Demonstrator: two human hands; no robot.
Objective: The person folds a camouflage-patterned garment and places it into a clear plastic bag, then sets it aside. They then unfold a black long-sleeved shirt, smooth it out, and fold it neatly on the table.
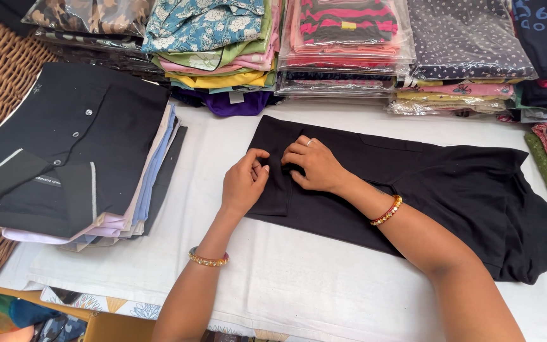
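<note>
Hands: left hand (243,182) and right hand (314,166) pinch black garment (413,183) | clear bags (343,47) hold folded clothes

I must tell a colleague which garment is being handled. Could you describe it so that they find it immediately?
On the white table cover, in front of the row of packed clothes, lies a black shirt, spread flat. Both hands, left hand and right hand, pinch it; the folded pile beside it is untouched.

Garment stacks (343,44) cut off at top, shirt label (47,182) unreadable
</note>
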